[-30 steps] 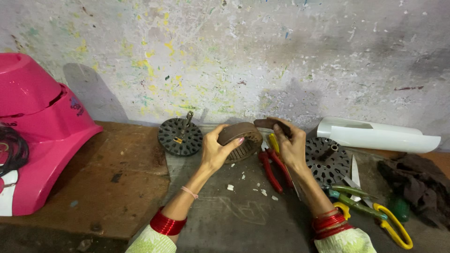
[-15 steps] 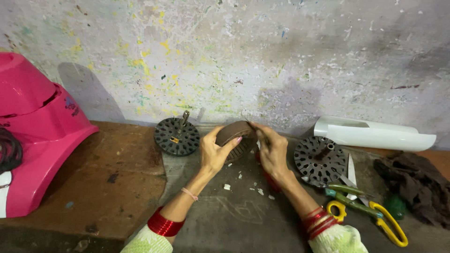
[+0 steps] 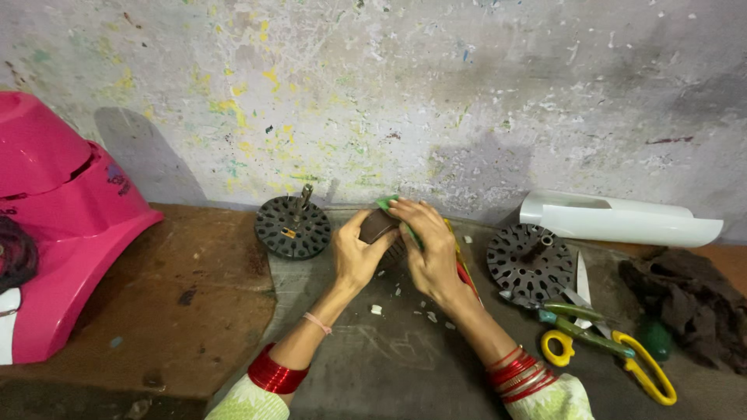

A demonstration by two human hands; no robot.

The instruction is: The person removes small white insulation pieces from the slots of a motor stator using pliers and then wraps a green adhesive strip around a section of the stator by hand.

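From the head view, my left hand [image 3: 356, 255] cups a dark brown round part [image 3: 379, 225], thumb and fingers closed around its side, holding it just above the grey mat [image 3: 373, 358] near the wall. My right hand [image 3: 428, 253] sits on the other side of the part, fingers curled shut on a thin green strip [image 3: 391, 208] that lies across the part's top edge. To do this well, I judge I should keep the left grip steady and firm so the part does not turn, and guide the strip with my right fingertips close to where it meets the part, pressing gently rather than forcing it. Whether the strip is seated in a slot I cannot tell; my fingers hide that spot.

Around me: a black slotted disc with a shaft [image 3: 293, 226] stands just left of my left hand, and a second slotted disc [image 3: 529, 261] lies to the right. Red-handled pliers [image 3: 465, 274] lie partly under my right wrist, so they could snag it. Further right are green-handled pliers [image 3: 572, 313], yellow-handled scissors [image 3: 622, 358], a dark rag [image 3: 689, 299] and a white curved plastic piece [image 3: 622, 219]. A pink housing [image 3: 62, 210] sits far left. Small white scraps [image 3: 377, 309] litter the mat beneath my hands.
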